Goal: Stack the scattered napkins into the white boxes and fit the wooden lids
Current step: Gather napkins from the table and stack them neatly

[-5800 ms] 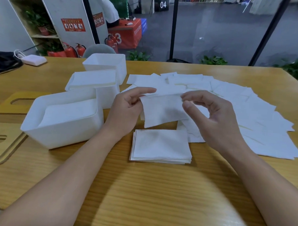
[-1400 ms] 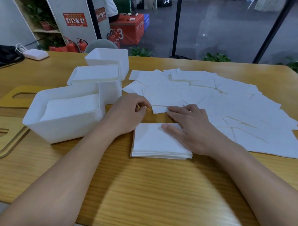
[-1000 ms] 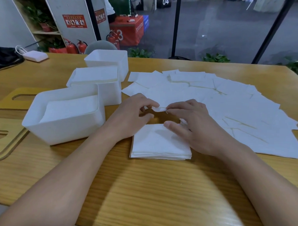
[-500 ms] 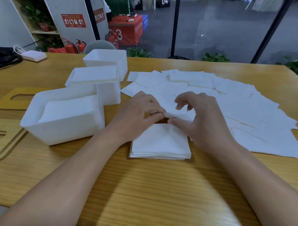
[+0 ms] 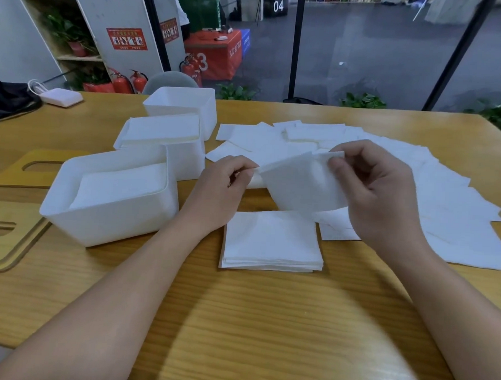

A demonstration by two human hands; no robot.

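Both hands raised over the table (image 5: pixel 266 319), sharing 1 napkin (image 5: pixel 301 183): left hand (image 5: pixel 223 188) pinches its left corner, right hand (image 5: pixel 378 192) pinches the upper right corner, fingers curled. Napkin hangs tilted above 1 squared stack (image 5: pixel 271 241) lying near the table's front. Loose napkins (image 5: pixel 444 204) fan out right and behind (overlapping, count cannot be told). 3 white boxes in a row at left: near box (image 5: pixel 110 226) part-filled, middle box (image 5: pixel 187 164) heaped to its rim, far box (image 5: pixel 184 100) contents hidden. 2 wooden lids (image 5: pixel 9 236) lie flat at far left, off the boxes.
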